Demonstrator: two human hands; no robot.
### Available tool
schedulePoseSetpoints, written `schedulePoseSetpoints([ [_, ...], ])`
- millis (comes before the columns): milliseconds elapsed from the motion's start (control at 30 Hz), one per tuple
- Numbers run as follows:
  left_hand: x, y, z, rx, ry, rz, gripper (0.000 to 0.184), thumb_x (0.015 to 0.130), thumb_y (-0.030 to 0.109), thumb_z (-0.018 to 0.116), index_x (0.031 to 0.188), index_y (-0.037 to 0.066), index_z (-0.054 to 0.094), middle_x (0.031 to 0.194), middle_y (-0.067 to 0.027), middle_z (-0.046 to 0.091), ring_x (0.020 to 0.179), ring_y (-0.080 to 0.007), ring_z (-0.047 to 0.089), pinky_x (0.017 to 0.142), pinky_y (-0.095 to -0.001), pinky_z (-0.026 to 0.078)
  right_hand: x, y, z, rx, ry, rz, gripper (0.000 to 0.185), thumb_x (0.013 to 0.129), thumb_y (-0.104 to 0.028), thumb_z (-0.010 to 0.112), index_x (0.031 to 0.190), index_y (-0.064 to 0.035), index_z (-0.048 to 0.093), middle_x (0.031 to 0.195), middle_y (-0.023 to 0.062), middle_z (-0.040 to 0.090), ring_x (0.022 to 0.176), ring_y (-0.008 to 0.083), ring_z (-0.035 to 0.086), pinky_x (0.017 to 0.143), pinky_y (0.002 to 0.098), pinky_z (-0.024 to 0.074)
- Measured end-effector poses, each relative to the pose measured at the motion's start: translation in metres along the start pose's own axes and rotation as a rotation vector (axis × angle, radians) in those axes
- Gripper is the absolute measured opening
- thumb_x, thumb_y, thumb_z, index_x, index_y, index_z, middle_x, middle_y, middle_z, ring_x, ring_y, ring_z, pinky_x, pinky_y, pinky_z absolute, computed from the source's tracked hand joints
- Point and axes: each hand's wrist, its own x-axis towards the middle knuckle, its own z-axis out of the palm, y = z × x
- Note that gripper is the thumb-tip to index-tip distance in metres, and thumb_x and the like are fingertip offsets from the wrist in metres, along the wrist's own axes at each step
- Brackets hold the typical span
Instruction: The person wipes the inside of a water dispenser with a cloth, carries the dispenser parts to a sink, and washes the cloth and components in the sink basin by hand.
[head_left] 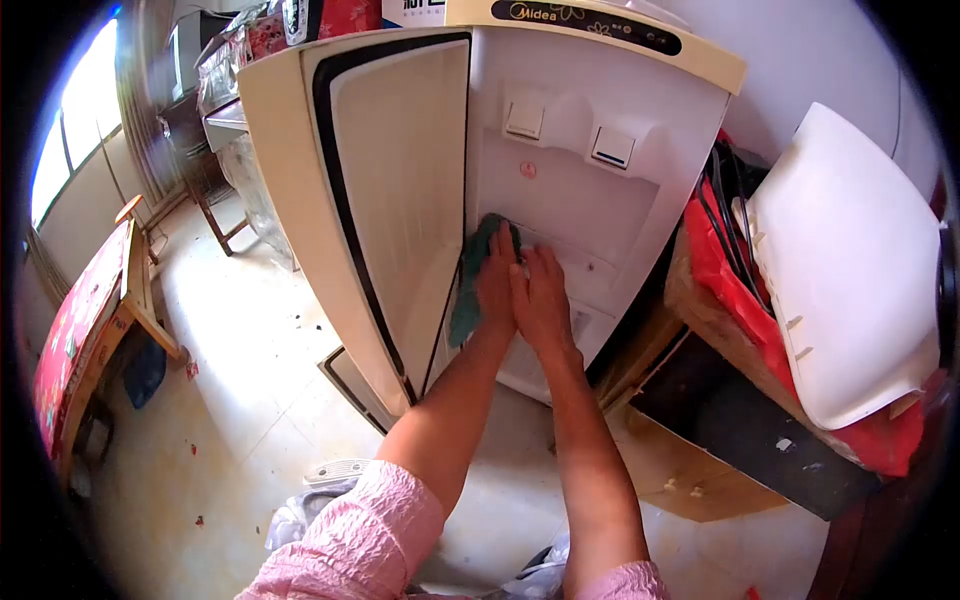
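Note:
A cream water dispenser (590,200) marked Midea stands in front of me, its door (395,170) swung open to the left. Two white taps (612,147) sit in the upper part of its recess. My left hand (495,280) presses a dark green cloth (468,300) against the lower left of the recess, near the door's hinge side. Beside it, touching it, my right hand (540,290) lies with its fingers stretched out on the inner surface. The cloth hangs down along the left of my left hand.
At the right, a white plastic piece (850,270) rests on red material (885,440) and a wooden cabinet (740,430). A low table with a red floral cover (85,310) stands at the left. Small scraps lie on the tiled floor (240,420). A box stands behind the door.

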Motion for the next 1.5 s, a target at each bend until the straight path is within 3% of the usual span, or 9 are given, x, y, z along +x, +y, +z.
schedulePoseSetpoints([
  [367, 0.015, 0.000, -0.032, 0.124, -0.147, 0.070, 0.045, 0.078, 0.007, 0.056, 0.122, 0.006, 0.044, 0.118, -0.0122, 0.050, 0.079, -0.0335, 0.063, 0.061, -0.0429, 0.052, -0.017, 0.011, 0.006, 0.055, 0.067, 0.050, 0.031, 0.096, -0.024, 0.044, 0.103, 0.0004, 0.061, 0.107, 0.0228, 0.061, 0.097, 0.0422, 0.056, 0.084, 0.0460, 0.0443],
  [467, 0.022, 0.001, -0.043, 0.084, -0.194, 0.113, 0.042, 0.074, 0.003, 0.061, 0.112, 0.006, 0.045, 0.118, -0.0148, 0.049, 0.081, -0.0376, 0.062, 0.065, -0.0462, 0.052, -0.014, 0.017, -0.001, -0.158, -0.266, 0.201, 0.028, 0.094, -0.021, 0.045, 0.098, -0.0013, 0.063, 0.098, 0.0229, 0.064, 0.093, 0.0422, 0.059, 0.081, 0.0463, 0.0459],
  [800, 0.016, 0.002, -0.041, -0.226, -0.431, 0.383, 0.040, 0.071, 0.008, 0.068, 0.105, 0.004, 0.047, 0.123, -0.0179, 0.050, 0.082, -0.0378, 0.063, 0.067, -0.0467, 0.051, -0.022, 0.027, 0.007, 0.268, 0.239, 0.400, 0.022, 0.094, -0.018, 0.043, 0.096, -0.0021, 0.059, 0.087, 0.0171, 0.065, 0.084, 0.0285, 0.063, 0.076, 0.0405, 0.0489],
  [967, 0.014, 0.022, -0.032, -0.213, -0.443, 0.559, 0.037, 0.079, 0.013, 0.061, 0.114, 0.005, 0.050, 0.125, -0.0134, 0.050, 0.075, -0.0305, 0.064, 0.064, -0.0424, 0.053, -0.022, 0.039, 0.012, 0.435, 0.533, 0.373, 0.020, 0.095, -0.021, 0.043, 0.101, -0.0045, 0.053, 0.087, 0.0155, 0.065, 0.080, 0.0292, 0.062, 0.074, 0.0403, 0.0473],
  [1133, 0.019, 0.027, -0.061, -0.237, -0.657, 0.238, 0.044, 0.086, 0.010, 0.054, 0.128, 0.007, 0.045, 0.133, -0.0156, 0.047, 0.097, -0.0384, 0.060, 0.079, -0.0461, 0.049, -0.036, 0.057, 0.024, 0.411, 0.331, 0.339, 0.020, 0.096, -0.019, 0.043, 0.105, -0.0041, 0.053, 0.090, 0.0145, 0.064, 0.082, 0.0285, 0.062, 0.074, 0.0383, 0.0472],
  [1233, 0.012, 0.012, -0.052, -0.213, -0.407, 0.228, 0.043, 0.086, 0.010, 0.054, 0.128, 0.009, 0.046, 0.133, -0.0155, 0.048, 0.100, -0.0394, 0.059, 0.079, -0.0459, 0.049, -0.042, 0.040, 0.015, 0.371, 0.218, 0.369, 0.021, 0.096, -0.019, 0.045, 0.106, -0.0027, 0.053, 0.089, 0.0151, 0.064, 0.081, 0.0285, 0.062, 0.074, 0.0384, 0.0473],
  [1267, 0.010, 0.010, -0.050, -0.146, -0.314, 0.208, 0.058, 0.069, 0.002, 0.066, 0.124, 0.006, 0.048, 0.131, -0.0122, 0.048, 0.085, -0.0339, 0.064, 0.070, -0.0427, 0.053, -0.043, 0.033, 0.010, 0.378, 0.179, 0.405, 0.022, 0.096, -0.020, 0.046, 0.106, -0.0022, 0.053, 0.089, 0.0155, 0.064, 0.081, 0.0286, 0.062, 0.074, 0.0386, 0.0474],
  [1367, 0.012, 0.002, -0.046, -0.164, -0.371, 0.338, 0.060, 0.068, 0.001, 0.066, 0.125, 0.005, 0.048, 0.132, -0.0127, 0.047, 0.088, -0.0326, 0.064, 0.070, -0.0419, 0.053, -0.041, 0.049, 0.016, 0.416, 0.218, 0.432, 0.023, 0.095, -0.021, 0.048, 0.107, -0.0016, 0.053, 0.090, 0.0139, 0.064, 0.081, 0.0258, 0.062, 0.071, 0.0377, 0.0481],
  [1500, 0.002, 0.031, -0.036, -0.229, -0.436, 0.555, 0.057, 0.069, 0.000, 0.063, 0.124, 0.005, 0.049, 0.133, -0.0128, 0.047, 0.088, -0.0318, 0.064, 0.069, -0.0410, 0.053, -0.055, 0.046, 0.015, 0.690, 0.247, 0.602, 0.020, 0.094, -0.022, 0.050, 0.100, -0.0031, 0.053, 0.072, 0.0049, 0.055, 0.052, 0.0110, 0.047, 0.044, 0.0286, 0.0391],
])
